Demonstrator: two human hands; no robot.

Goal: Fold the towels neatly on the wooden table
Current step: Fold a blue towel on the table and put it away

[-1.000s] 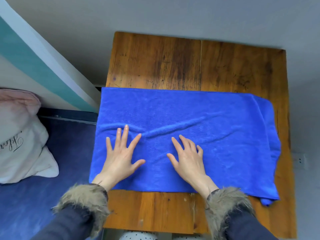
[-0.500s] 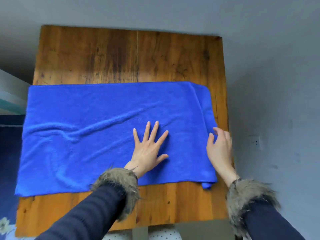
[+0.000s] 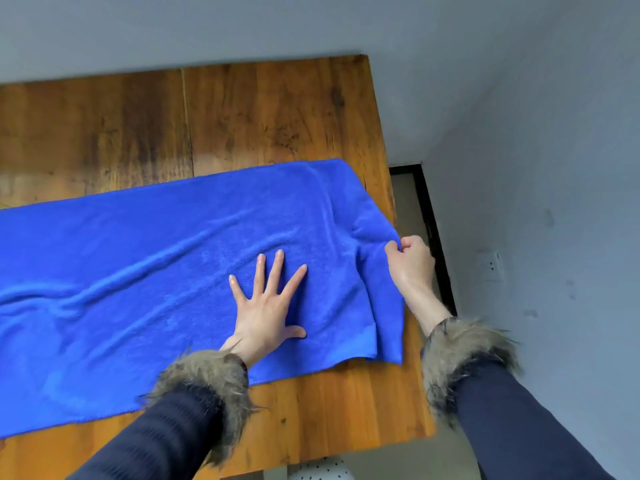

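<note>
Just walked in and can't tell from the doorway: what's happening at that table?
A person is folding a blue terry towel spread across the wooden table. Their left hand presses flat on the cloth, fingers spread, while their right hand pinches the towel's right edge at the table's side. The towel lies slightly wrinkled; that end is not yet folded over.

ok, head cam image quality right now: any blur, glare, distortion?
Head view: soft, even light, no glare or hard shadows; wide-angle bend shows in the table edges; slight softness overall, yet the left hand flat on the towel and the right hand pinching its edge read clearly; the towel's left end is cropped.
</note>
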